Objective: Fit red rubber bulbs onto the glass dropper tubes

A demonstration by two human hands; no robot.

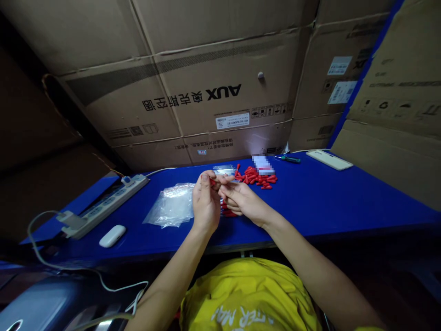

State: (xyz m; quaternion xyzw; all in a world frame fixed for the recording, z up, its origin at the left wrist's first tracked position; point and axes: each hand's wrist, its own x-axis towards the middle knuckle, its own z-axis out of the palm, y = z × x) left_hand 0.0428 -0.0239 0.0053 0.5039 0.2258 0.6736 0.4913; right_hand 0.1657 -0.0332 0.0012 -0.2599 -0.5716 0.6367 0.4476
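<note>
– Red piece: found where?
– Found up in left hand, pinched by thumb and fingers, above blue table.
– And right hand?
– Saw curled, fingertips brought against the left. Couldn't tell if gripping anything; too small.
– Step?
– Read as close two-handed work on one small piece, midway. Judged next move to call for a steady left pinch and fine right fingertip control.
– Stock nearby?
– Noted a loose red pile just beyond right hand, thin silvery sticks behind both, lower red pieces partly hidden under the right.
– Room?
– Had widest blue stretch to the right, with phone and screwdriver near the back edge. Got tighter on the left: plastic bags just beside, then power strip and white case. Met cardboard at the back. Crossed front edge with both forearms.
</note>
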